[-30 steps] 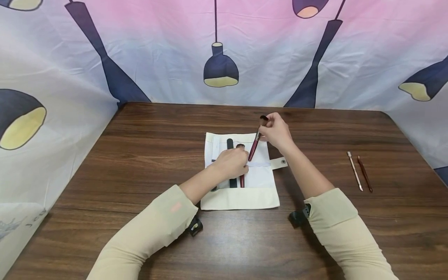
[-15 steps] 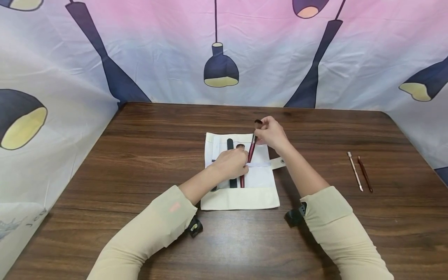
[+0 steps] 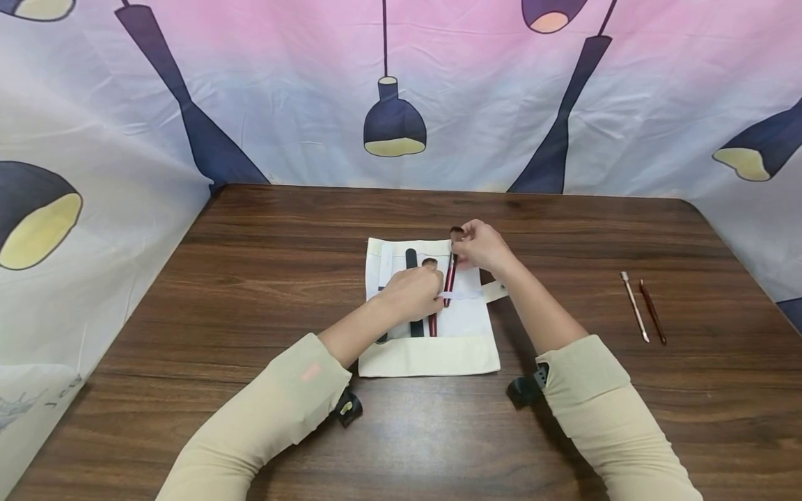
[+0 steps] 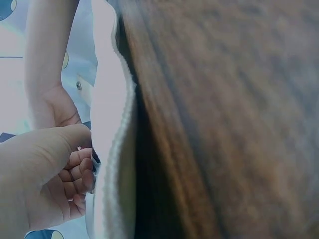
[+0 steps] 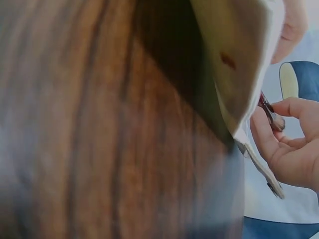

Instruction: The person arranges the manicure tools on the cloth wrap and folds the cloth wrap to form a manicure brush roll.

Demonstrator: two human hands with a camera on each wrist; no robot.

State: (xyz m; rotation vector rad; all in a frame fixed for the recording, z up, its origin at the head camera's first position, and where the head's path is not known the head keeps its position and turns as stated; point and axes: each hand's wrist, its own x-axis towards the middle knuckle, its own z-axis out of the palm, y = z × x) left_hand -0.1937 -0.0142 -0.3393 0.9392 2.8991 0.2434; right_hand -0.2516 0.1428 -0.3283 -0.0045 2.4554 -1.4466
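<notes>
The pouch (image 3: 432, 356) lies unfolded on the table (image 3: 269, 278), its snap strap (image 3: 495, 291) reaching out to the right. The right hand (image 3: 487, 247) pinches a red-handled brush (image 3: 450, 275) close to its bristles, over the far right part of the pouch; the handle appears to run under the pale band (image 3: 466, 295), its tip showing on the near side. The left hand (image 3: 413, 292) rests with bent fingers on the pouch, just left of that brush; whether it grips the band cannot be told. Under that hand, partly hidden, lie a second brush (image 3: 433, 325) and a flat black strip (image 3: 416, 328). Well apart, on the right, are a metal tool (image 3: 635, 306) and a reddish-brown tool (image 3: 653, 312). Risks, as judged: the handle could snag on the band if it is fed at a slant; a hard push from so near the head could splay the bristles; the second brush could be dragged askew should the left hand slide; the pouch could skid if that hand lifted. Markings: no brand or label is legible on the pouch, brushes or tools; lettering (image 3: 63, 391) on the backdrop (image 3: 282, 90) at the near left cannot be read in full
</notes>
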